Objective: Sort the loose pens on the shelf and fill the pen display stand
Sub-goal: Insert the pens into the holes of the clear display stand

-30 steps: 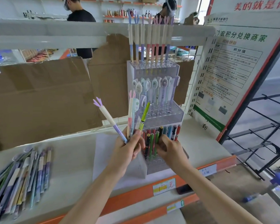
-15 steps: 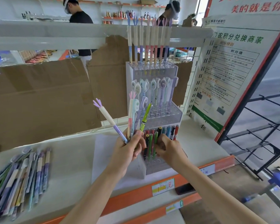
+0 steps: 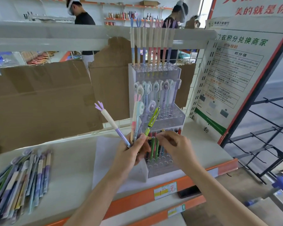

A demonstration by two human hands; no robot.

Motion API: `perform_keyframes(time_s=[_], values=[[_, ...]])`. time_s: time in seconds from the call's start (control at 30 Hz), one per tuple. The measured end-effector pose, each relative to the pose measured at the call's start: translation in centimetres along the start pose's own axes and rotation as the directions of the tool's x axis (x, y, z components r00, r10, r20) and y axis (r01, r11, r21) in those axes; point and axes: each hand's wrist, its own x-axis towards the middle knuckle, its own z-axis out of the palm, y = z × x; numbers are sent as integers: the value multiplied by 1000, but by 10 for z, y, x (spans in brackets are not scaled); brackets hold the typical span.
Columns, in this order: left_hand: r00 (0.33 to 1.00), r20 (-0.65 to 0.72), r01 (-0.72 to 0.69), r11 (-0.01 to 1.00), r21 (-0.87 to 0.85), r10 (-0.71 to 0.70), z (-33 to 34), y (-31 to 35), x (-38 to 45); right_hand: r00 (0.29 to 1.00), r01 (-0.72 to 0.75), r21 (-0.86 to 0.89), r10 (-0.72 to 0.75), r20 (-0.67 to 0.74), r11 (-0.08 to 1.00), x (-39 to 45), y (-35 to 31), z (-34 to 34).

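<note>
The left hand (image 3: 129,152) grips a fan of pens (image 3: 137,121) just at 9 o'clock of the stand (image 3: 155,98) on the shelf (image 3: 69,167). The right hand (image 3: 175,147) pinches pens in the bottom tier. Loose pens (image 3: 23,180) lie at far 9 o'clock.

Left hand (image 3: 131,152) fingers clenched; right hand (image 3: 178,149) fingers curled.

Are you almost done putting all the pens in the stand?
Not yet. The pen display stand has a full-looking top row and pens in the middle tier. The left hand grips a few pens, and the right hand works at the bottom tier. A pile of loose pens still lies on the shelf.
</note>
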Motion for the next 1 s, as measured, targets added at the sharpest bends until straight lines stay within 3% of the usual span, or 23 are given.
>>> perform_keyframes(time_s=[0.17, 0.3, 0.4, 0.47, 0.6, 0.73, 1.0], values=[[1000, 9, -6, 998, 62, 6, 9, -2, -1, 995, 91, 144, -97, 37, 985, 1, -25, -3], [989, -145, 19, 997, 73, -8, 2, -4, 2, 996, 31, 256, -10, -84, 966, 1, -27, -14], [981, -192, 42, 996, 74, -27, -6, -5, 4, 991, 13, -3, -13, -132, 1000, 5, -16, -21], [985, -171, 38, 996, 77, -24, -6, -4, 4, 997, -23, -187, 9, -74, 982, 6, -4, -18], [993, -120, 12, 997, 77, -3, -2, -3, 2, 992, -114, -192, 121, 26, 975, 6, 17, -6], [996, -88, -12, 998, 66, 17, -1, -3, 0, 988, -97, -347, 132, 78, 933, 6, 32, 5], [995, -94, -29, 999, 45, 33, -1, -4, 0, 995, -76, -375, 92, 26, 924, 2, 39, 12]])
